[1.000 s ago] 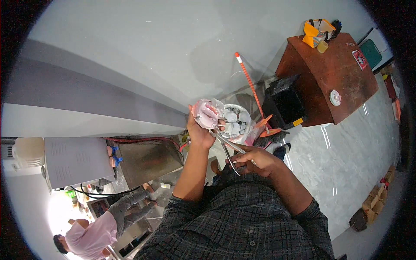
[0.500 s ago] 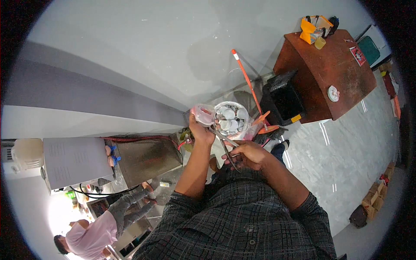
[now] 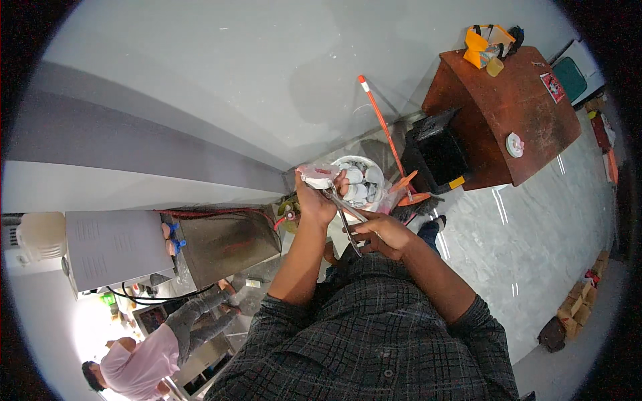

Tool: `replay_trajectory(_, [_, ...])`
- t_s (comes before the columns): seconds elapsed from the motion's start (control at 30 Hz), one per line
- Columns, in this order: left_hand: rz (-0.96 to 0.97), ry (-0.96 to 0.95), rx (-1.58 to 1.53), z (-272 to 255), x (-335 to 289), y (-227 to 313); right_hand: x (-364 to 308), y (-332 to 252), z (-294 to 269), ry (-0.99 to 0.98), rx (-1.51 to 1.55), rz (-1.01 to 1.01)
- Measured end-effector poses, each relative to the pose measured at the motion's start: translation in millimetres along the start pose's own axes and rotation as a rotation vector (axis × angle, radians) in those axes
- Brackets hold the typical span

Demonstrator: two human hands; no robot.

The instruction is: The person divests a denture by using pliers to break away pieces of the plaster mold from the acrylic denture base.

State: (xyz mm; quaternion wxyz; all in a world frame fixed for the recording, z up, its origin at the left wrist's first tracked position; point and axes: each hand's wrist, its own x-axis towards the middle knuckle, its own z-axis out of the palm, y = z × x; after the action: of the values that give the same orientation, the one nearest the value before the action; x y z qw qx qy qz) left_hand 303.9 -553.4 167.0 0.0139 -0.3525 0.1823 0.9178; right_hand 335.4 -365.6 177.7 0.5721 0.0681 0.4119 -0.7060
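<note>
My left hand (image 3: 317, 208) grips a pinkish-white translucent plastic piece (image 3: 319, 175), with some fingers showing at its right side. In my right hand (image 3: 388, 234) are metal snips (image 3: 347, 215), with handles spread and jaws angled up toward the plastic piece. Whether the jaws touch it is hard to make out. Just beyond my hands stands a white bucket (image 3: 382, 178) holding several white rounded pieces (image 3: 354, 191).
An orange-handled broom (image 3: 381, 120) leans on the wall by a black bin (image 3: 438, 154). A brown desk (image 3: 508, 113) stands at the right. A grey metal cabinet (image 3: 120, 247) is at the left. A person in a pink shirt (image 3: 144, 367) is at lower left.
The plastic piece has tilted in my left hand, and fingers now show at its right side. The snips have shifted slightly, with their handles higher and a little to the left.
</note>
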Motion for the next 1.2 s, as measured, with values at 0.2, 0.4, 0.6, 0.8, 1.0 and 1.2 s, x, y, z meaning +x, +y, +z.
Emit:
replay_trajectory(0.2, [0.038, -0.099, 0.059, -17, 10, -4, 6, 3, 1, -0.018, 0.044, -0.016])
replay_trajectory(0.4, [0.085, 0.007, 0.010, -26, 21, -12, 21, 10, -11, 0.007, 0.019, 0.088])
replay_trajectory(0.6, [0.136, 0.006, 0.080, -12, 14, -8, 12, 22, -25, -0.102, 0.231, 0.125])
replay_trajectory(0.8, [0.215, 0.014, 0.107, -9, 15, -12, 19, 30, -11, -0.096, 0.103, 0.036])
replay_trajectory(1.0, [0.163, 0.053, 0.081, -27, 30, -20, 34, 39, -8, 0.059, 0.025, 0.094])
replay_trajectory(1.2, [0.139, 0.092, 0.098, -41, 38, -29, 51, 58, -26, -0.025, -0.318, -0.073])
